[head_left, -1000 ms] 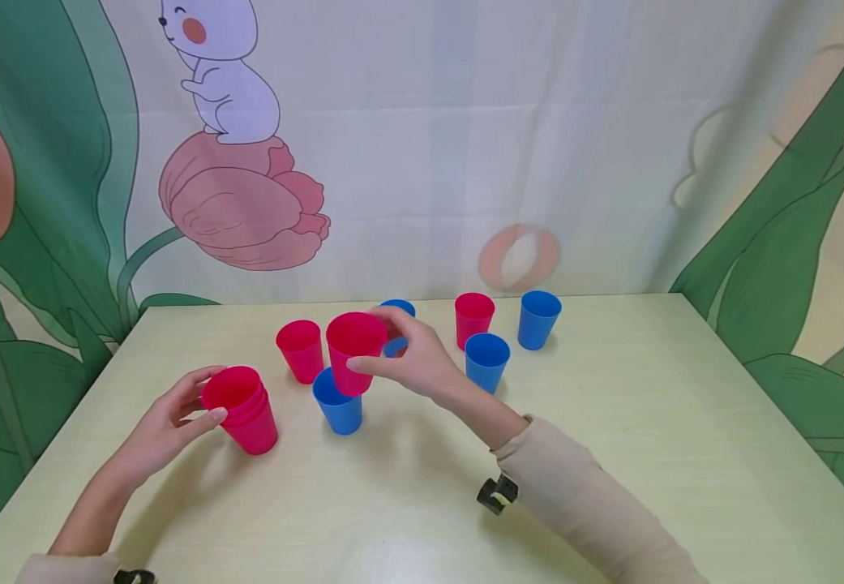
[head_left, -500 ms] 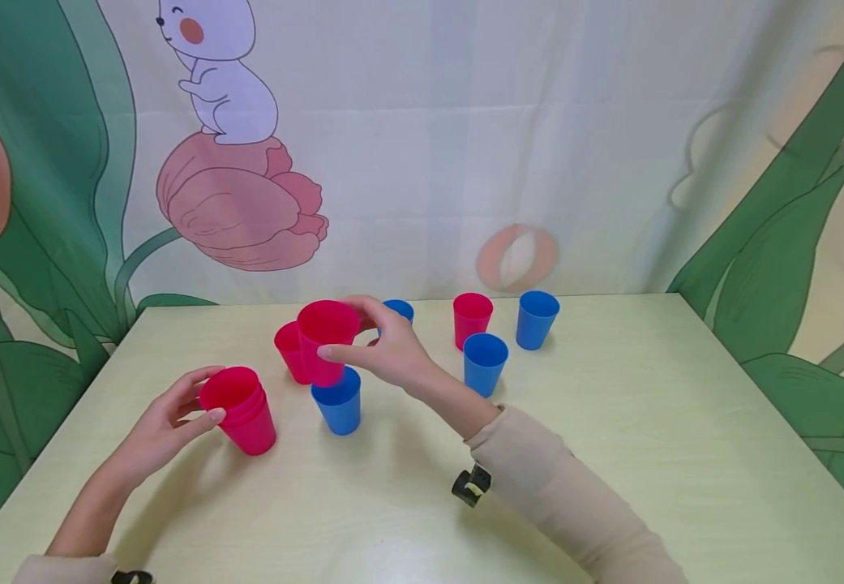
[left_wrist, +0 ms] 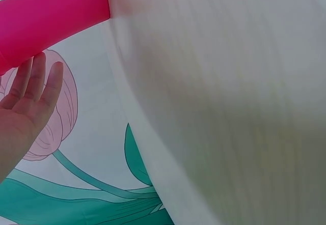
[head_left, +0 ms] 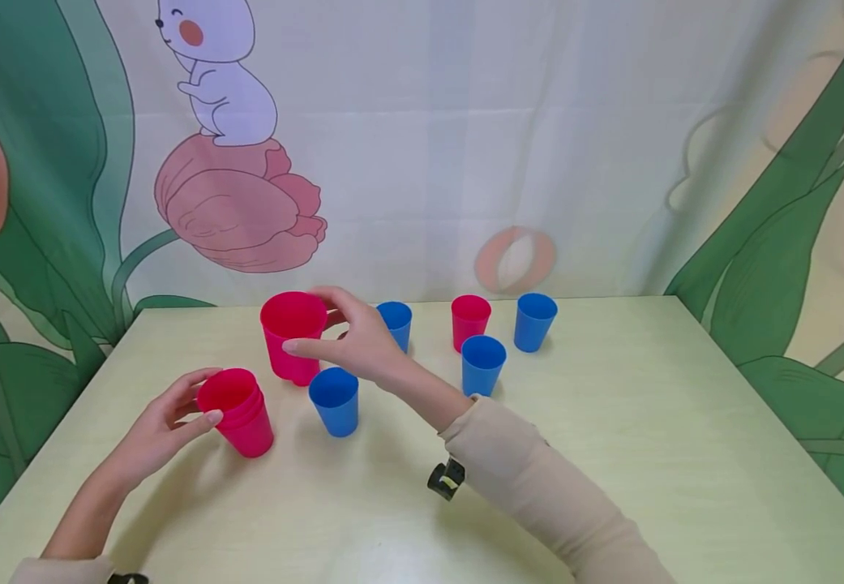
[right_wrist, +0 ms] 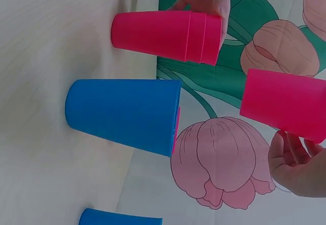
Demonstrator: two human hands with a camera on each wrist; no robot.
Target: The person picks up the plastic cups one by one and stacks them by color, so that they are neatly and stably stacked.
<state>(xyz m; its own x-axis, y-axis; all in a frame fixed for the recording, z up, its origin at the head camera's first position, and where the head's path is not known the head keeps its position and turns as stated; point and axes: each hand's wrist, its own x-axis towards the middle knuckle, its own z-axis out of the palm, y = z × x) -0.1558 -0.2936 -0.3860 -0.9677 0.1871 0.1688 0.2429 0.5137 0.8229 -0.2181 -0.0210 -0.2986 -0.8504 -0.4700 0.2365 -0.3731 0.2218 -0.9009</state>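
Note:
In the head view my left hand (head_left: 166, 423) grips a nested stack of red plastic cups (head_left: 248, 430), which stands on the table. The stack also crosses the top left of the left wrist view, with fingers (left_wrist: 38, 75) against its side. My right hand (head_left: 356, 337) holds a single red cup (head_left: 286, 328) by its side, raised off the table, mouth up. It hides nearly all of another red cup (head_left: 299, 380) behind and below it. A blue cup (head_left: 336, 405) stands just in front, between the stack and my right forearm.
Farther back are a blue cup (head_left: 397, 324) beside my right hand, a red cup (head_left: 470, 323), a blue cup (head_left: 536, 323) and a nearer blue cup (head_left: 483, 365). The pale table (head_left: 611, 454) ends at a printed curtain (head_left: 392, 162).
My right hand has carried its red cup leftward, from above the near blue cup to over the standing red cup. My left hand and its stack have stayed in place.

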